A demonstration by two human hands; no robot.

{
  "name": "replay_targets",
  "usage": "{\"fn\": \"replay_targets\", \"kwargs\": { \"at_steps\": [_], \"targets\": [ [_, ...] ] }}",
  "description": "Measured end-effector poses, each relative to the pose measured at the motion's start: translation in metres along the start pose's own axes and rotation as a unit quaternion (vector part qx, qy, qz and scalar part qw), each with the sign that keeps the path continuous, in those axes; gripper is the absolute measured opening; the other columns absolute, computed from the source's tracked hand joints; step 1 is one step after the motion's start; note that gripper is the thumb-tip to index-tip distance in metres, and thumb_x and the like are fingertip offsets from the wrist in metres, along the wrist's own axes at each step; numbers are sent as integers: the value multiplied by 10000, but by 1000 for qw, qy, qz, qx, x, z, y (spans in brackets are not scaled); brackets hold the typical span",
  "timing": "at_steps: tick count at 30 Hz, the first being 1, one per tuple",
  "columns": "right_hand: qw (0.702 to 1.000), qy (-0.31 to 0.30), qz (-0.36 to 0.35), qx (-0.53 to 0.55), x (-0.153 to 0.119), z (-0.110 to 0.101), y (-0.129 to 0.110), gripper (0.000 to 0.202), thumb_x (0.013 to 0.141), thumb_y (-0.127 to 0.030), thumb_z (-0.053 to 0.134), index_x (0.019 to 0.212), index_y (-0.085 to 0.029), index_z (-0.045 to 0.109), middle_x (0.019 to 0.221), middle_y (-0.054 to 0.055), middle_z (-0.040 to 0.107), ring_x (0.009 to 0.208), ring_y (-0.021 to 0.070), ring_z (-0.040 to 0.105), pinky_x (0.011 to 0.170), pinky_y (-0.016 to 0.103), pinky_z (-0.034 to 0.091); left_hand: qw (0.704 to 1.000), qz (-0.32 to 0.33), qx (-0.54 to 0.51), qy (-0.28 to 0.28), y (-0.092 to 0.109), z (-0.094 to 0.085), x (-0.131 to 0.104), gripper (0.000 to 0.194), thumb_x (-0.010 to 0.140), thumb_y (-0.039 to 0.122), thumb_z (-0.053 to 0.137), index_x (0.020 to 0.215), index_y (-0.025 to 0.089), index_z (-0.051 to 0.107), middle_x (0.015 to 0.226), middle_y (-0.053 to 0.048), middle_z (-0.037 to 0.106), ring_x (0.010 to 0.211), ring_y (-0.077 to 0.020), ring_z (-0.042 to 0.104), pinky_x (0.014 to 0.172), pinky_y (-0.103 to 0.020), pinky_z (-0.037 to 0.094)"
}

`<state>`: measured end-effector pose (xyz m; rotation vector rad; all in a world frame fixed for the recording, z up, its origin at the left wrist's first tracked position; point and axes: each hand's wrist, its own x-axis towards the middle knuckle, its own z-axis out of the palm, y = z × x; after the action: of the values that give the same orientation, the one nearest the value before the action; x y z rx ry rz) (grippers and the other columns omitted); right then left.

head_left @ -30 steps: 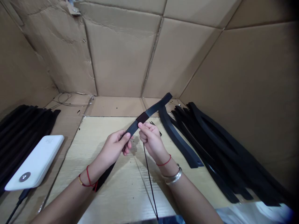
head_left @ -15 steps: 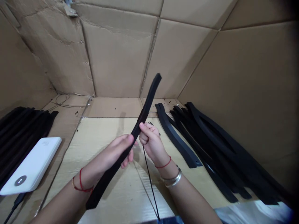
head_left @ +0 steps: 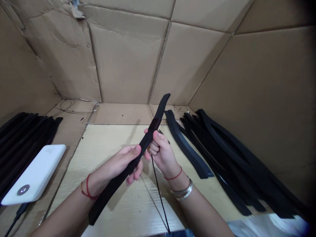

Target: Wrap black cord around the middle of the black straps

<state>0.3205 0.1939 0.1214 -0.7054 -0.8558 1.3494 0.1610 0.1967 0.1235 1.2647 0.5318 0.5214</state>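
A long, curved black strip [head_left: 128,167] slants across the middle of the view, raised over the cardboard surface. My left hand [head_left: 129,161] is closed around its lower-middle part, thumb on top and fingers underneath. Farther up the strip, my right hand [head_left: 160,144] grips its edge between thumb and fingers. Just above that thumb a dark band [head_left: 154,124] wraps around the strip. A thin black cord [head_left: 158,187] runs from under my right hand down to the bottom edge; whether the fingers hold it is hidden.
Several black strips [head_left: 222,158] lie piled on the right, with a separate one [head_left: 187,148] beside them. More strips [head_left: 27,135] are stacked at left under a white power bank [head_left: 34,174] with a cable. Cardboard walls [head_left: 128,59] enclose the surface; loose thin cord [head_left: 66,105] lies at the back left.
The strip's upper end has dipped and its face has turned toward me, showing more of the dark band. My right fingers now reach behind the strip, a fingertip showing on its far side.
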Motion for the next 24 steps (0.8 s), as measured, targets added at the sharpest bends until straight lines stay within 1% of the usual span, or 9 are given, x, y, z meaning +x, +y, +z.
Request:
{"fn": "replay_targets", "kwargs": {
  "at_steps": [4,6,10,14,16,18,21,22,24],
  "targets": [
    [997,67,-27,1,11,-8,4,289,740,-401,769,830,-146,666,493,-132,149,431,53,29,348,200,55,934,83,277,211,-3,3,2,304,796,468,659,952,215,595,594,11,552,526,-147,479,475,-222,321],
    [997,67,-27,5,14,-10,5,286,731,-394,782,815,-149,661,511,-129,148,441,55,28,351,194,57,923,105,281,243,-5,3,4,228,829,426,629,893,208,607,614,6,524,565,-147,466,500,-226,308],
    [1000,17,-15,16,12,-9,2,331,738,-451,767,863,-158,679,524,-123,137,453,62,29,357,197,58,994,48,25,100,-8,0,8,339,891,524,496,895,189,547,564,65,372,451,-85,315,423,-195,253],
    [999,8,-29,-15,8,-5,-3,362,774,-451,734,963,-144,700,512,-121,152,445,63,44,370,213,54,989,-5,-146,-16,-7,-2,10,392,895,570,444,922,186,515,542,95,296,410,-64,240,399,-188,236],
    [997,33,-58,-40,8,-4,-2,325,777,-436,734,896,-136,701,504,-119,161,441,58,62,380,219,60,998,-9,-65,25,-7,-2,11,391,897,563,435,915,181,513,553,74,364,430,-78,327,434,-206,274],
    [992,63,-87,-62,9,-4,1,301,769,-432,740,794,-138,678,502,-116,168,436,54,87,388,220,68,982,7,125,143,-7,0,11,335,886,517,482,907,184,505,594,41,440,485,-106,406,479,-231,287],
    [987,86,-108,-77,11,-3,7,322,764,-446,738,718,-145,635,501,-112,181,433,52,115,392,219,70,871,39,387,300,-9,2,10,279,840,464,570,832,200,478,584,42,427,506,-120,372,501,-254,228],
    [989,81,-103,-74,12,-3,8,323,764,-448,739,732,-144,636,500,-114,181,433,52,112,392,217,66,855,41,415,309,-9,2,10,302,826,479,583,790,203,466,573,47,409,501,-117,356,497,-254,216],
    [995,50,-73,-54,12,-4,7,320,758,-447,747,791,-147,643,501,-121,168,435,52,91,392,213,56,895,30,360,261,-7,1,10,351,831,524,549,725,208,438,557,55,388,473,-102,348,466,-236,225]
  ]
}}
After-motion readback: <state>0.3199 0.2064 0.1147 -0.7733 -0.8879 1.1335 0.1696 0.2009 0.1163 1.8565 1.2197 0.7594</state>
